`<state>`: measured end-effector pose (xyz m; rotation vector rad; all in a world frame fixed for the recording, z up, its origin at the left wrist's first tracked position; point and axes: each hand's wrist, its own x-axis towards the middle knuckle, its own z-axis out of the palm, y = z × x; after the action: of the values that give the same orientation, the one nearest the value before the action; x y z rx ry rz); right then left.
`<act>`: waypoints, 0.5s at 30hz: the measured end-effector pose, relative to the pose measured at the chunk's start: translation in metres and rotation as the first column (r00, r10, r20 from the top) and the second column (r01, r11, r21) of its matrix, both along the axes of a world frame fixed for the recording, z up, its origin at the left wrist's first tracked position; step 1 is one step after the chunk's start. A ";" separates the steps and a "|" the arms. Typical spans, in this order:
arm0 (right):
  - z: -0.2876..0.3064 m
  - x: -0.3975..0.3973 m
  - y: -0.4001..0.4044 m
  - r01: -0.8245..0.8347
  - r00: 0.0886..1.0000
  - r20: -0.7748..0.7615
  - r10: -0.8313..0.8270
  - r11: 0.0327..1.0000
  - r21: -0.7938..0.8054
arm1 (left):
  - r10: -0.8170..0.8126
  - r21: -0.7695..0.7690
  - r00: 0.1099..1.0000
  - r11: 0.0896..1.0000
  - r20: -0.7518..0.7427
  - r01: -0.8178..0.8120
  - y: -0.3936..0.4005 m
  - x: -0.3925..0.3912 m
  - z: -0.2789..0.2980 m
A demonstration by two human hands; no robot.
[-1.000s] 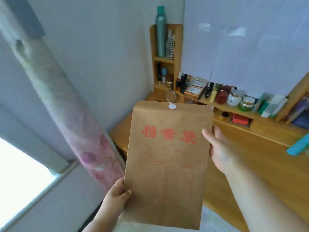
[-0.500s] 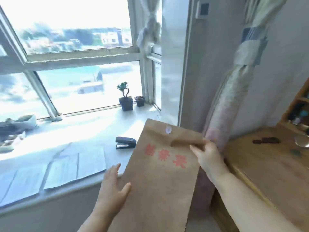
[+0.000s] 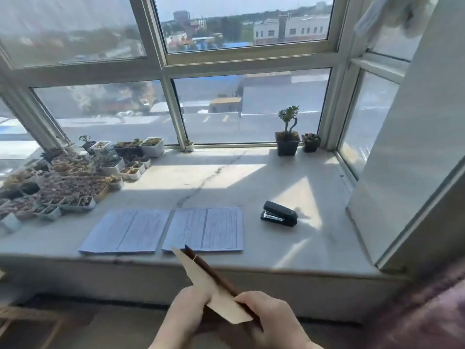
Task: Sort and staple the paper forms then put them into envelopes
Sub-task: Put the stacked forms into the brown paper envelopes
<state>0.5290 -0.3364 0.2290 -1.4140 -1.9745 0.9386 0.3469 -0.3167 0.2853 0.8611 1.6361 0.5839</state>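
— Where's the envelope?
— Both hands, left hand and right hand, grip its near end, edge-on before the windowsill.
— Handling?
— Probably light and floppy; support it near the open flap.

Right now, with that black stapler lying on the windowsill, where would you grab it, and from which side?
Probably from above, across the middle of the stapler, fingers on its two long sides. It lies flat on the windowsill, with bare stone all round, so nothing blocks that approach. Both the left hand and right hand hold the envelope, so one must let go first.
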 end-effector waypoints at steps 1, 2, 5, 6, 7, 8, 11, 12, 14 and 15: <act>0.007 -0.007 0.010 -0.062 0.998 -0.013 0.062 0.997 -0.037 | -0.006 0.044 0.995 0.999 -0.102 0.010 0.008 -0.006 0.001; 0.010 -0.015 0.021 -0.108 0.992 -0.072 0.102 0.991 -0.081 | -0.006 0.090 0.980 0.996 -0.199 0.024 0.016 -0.014 -0.002; 0.008 -0.034 0.057 -0.199 0.968 -0.179 0.175 0.972 -0.127 | 0.127 0.243 0.938 0.969 -0.321 -0.048 0.037 -0.028 0.009; 0.010 -0.040 0.069 -0.328 0.931 -0.213 0.297 0.936 -0.130 | 0.163 0.292 0.914 0.955 -0.371 -0.051 0.044 -0.031 0.016; 0.008 -0.047 0.081 -0.357 0.911 -0.294 0.289 0.910 -0.210 | 0.176 0.316 0.880 0.948 -0.441 -0.032 0.051 -0.035 0.022; 0.009 -0.053 0.094 -0.378 0.901 -0.340 0.271 0.874 -0.304 | 0.181 0.341 0.848 0.940 -0.499 0.000 0.057 -0.039 0.030; 0.023 -0.087 0.131 -0.424 0.885 -0.363 0.292 0.829 -0.366 | 0.210 0.371 0.747 0.927 -0.631 0.053 0.081 -0.053 0.053; 0.025 -0.100 0.140 -0.412 0.890 -0.353 0.289 0.843 -0.346 | 0.215 0.378 0.707 0.922 -0.674 0.080 0.092 -0.059 0.059; 0.028 -0.126 0.158 -0.385 0.906 -0.313 0.284 0.862 -0.331 | 0.201 0.362 0.615 0.921 -0.762 0.147 0.122 -0.072 0.067; 0.029 -0.138 0.167 -0.340 0.927 -0.263 0.268 0.896 -0.286 | 0.178 0.331 0.566 0.926 -0.805 0.179 0.139 -0.078 0.068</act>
<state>0.3909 -0.1698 0.2578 -1.1151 -1.9705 1.5584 0.2684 -0.1777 0.3535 1.6039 2.4227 0.5257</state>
